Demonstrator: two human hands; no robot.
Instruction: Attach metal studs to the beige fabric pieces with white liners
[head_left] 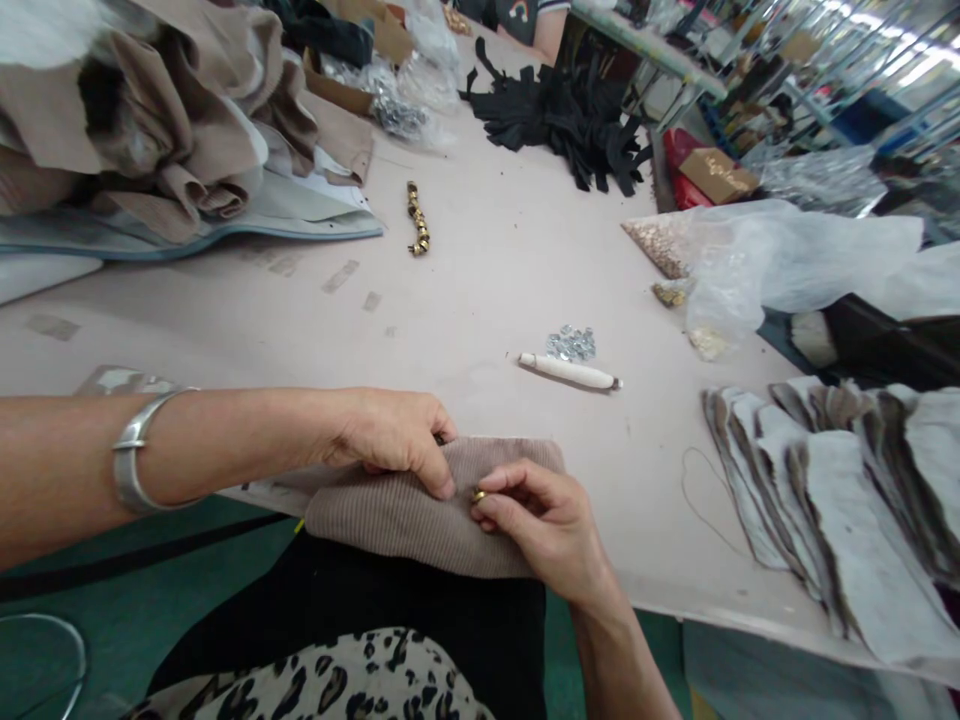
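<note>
A piece of brown ribbed corduroy fabric (pixel 405 520) lies over the table's front edge and my lap. My left hand (pixel 397 440) grips its upper edge, thumb on top and the other fingers hidden beneath. Between the thumb and forefinger of my right hand (pixel 536 515) is a small round brass-coloured metal piece (pixel 478 495), held against the fabric. Beyond my hands lie a white pen-like tool (pixel 570 372) with a dark tip and a little heap of shiny silver discs (pixel 571 343).
A row of brass-coloured metal pieces (pixel 418 218) lies farther back. Brown fabric is heaped (pixel 187 120) at the left. Black strips (pixel 562 115) lie at the back, near another person's arm (pixel 550 35). Stacked fabric pieces (pixel 840 500) and plastic bags (pixel 765 260) occupy the right.
</note>
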